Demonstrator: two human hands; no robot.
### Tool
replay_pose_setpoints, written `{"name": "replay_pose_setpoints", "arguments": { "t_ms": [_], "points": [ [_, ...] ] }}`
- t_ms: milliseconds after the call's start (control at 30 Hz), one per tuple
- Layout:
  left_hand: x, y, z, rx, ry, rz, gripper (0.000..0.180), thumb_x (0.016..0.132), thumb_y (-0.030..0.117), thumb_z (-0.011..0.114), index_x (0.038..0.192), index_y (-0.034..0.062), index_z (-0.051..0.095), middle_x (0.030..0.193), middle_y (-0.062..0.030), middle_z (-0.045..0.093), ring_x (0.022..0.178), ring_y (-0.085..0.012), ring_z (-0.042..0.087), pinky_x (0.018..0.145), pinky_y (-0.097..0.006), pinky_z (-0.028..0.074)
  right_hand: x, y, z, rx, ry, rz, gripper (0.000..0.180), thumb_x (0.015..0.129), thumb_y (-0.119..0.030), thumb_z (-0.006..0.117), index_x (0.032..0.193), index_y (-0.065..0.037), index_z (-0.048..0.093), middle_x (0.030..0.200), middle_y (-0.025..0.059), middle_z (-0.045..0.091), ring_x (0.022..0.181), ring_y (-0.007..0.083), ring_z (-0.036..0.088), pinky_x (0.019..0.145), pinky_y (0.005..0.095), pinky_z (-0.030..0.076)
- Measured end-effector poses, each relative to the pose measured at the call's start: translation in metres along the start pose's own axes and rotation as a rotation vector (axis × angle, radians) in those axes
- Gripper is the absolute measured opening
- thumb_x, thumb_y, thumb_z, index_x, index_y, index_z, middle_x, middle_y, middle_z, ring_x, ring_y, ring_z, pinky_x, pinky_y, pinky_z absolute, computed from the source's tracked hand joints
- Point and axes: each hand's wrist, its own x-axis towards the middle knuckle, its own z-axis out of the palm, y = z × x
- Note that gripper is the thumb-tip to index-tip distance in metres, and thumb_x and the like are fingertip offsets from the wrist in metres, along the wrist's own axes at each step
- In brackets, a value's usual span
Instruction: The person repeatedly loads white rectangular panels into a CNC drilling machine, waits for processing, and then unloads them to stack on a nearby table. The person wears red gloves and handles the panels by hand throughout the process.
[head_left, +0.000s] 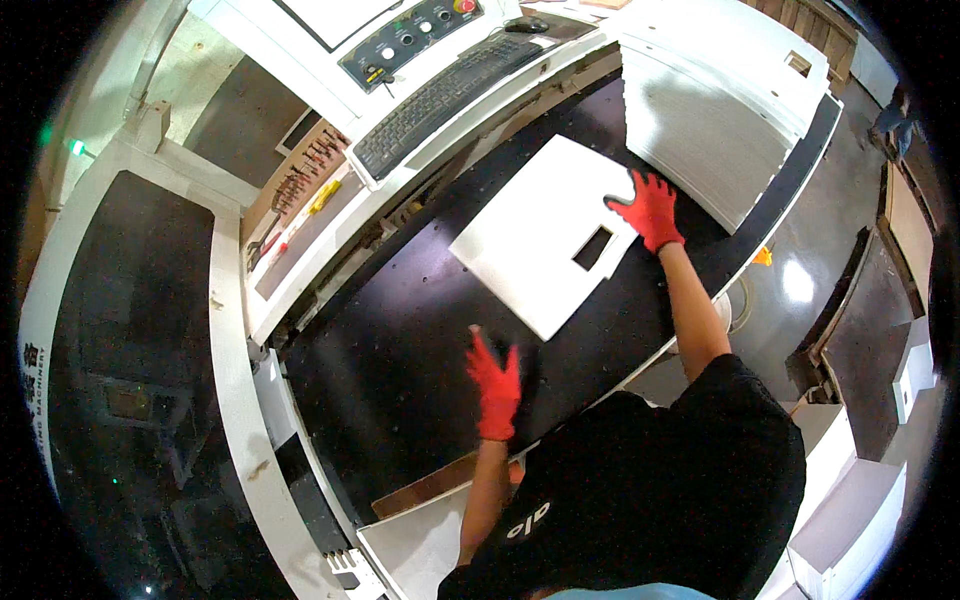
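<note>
A flat white panel (540, 230) with a rectangular cut-out and a small notch lies slantwise on the black table (400, 330). My right hand (652, 210), in a red glove with dark fingertips, holds the panel's right edge, its thumb over the top face. In a matching red glove, my left hand (493, 385) is held over the black surface near the panel's lower corner. Its fingers are spread and nothing is in them, with a gap between it and the panel.
White panels (700, 130) lie overlapped at the table's far right. Along the far side run a black keyboard (445, 95), a control panel with knobs (410, 40) and a rack of small tools (305, 170). A brown strip (425, 487) lies at the near left edge.
</note>
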Motion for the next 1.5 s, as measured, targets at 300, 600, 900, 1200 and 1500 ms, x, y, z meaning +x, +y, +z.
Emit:
{"name": "replay_pose_setpoints", "arguments": {
  "t_ms": [300,600,900,1200,1500],
  "points": [
    [0.042,0.039,-0.049,-1.45,-0.075,-0.598,0.05,0.101,0.036,0.067,0.135,-0.0011,0.063,0.131,-0.0107,0.069,0.121,-0.0243,0.065,0.109,-0.04,0.046,-0.105,-0.009,-0.036,0.248,-0.22,-0.361,0.107,0.068,-0.063,0.085,0.158,-0.02,0.046,0.159,0.0354,0.036,0.151,0.0523,0.028,0.126,0.0584,0.016],
    [0.004,0.153,-0.156,-0.598,-0.117,0.021,0.048,0.105,0.039,0.058,0.121,-0.0032,0.074,0.132,-0.0183,0.065,0.124,-0.0311,0.062,0.114,-0.043,0.042,-0.166,-0.014,-0.045,0.174,-0.018,-0.453,0.066,0.07,-0.022,0.079,0.134,-0.01,0.063,0.132,0.0153,0.066,0.123,0.0351,0.061,0.1,0.0505,0.051],
    [0.052,0.26,-0.158,-0.748,-0.375,0.548,0.074,0.09,0.017,0.075,0.156,0.0029,0.045,0.16,-0.0196,0.046,0.144,-0.0324,0.049,0.122,-0.045,0.032,-0.121,-0.02,-0.093,0.976,0.708,0.039,0.06,0.073,-0.009,0.087,0.127,0.001,0.063,0.106,0.015,0.074,0.097,0.0272,0.073,0.087,0.0375,0.056],
    [0.069,0.123,0.028,0.077,-0.376,0.37,0.092,0.085,0.053,0.079,0.163,0.0382,0.033,0.161,-0.028,0.037,0.151,-0.0484,0.031,0.121,-0.059,0.026,-0.035,-0.002,-0.351,1.118,0.915,-0.005,0.05,0.097,-0.008,0.068,0.145,0.001,0.054,0.135,0.0106,0.062,0.118,0.021,0.06,0.104,0.0357,0.046],
    [0.046,0.107,0.066,0.246,-0.199,0.568,0.059,0.092,0.04,0.072,0.148,0.0294,0.057,0.151,-0.0129,0.052,0.143,-0.0425,0.041,0.119,-0.064,0.025,0.023,0.119,-0.34,1.246,0.436,0.396,0.041,0.092,-0.027,0.073,0.131,-0.015,0.066,0.116,0.0,0.071,0.103,0.0165,0.066,0.086,0.0348,0.051]
  ]
}}
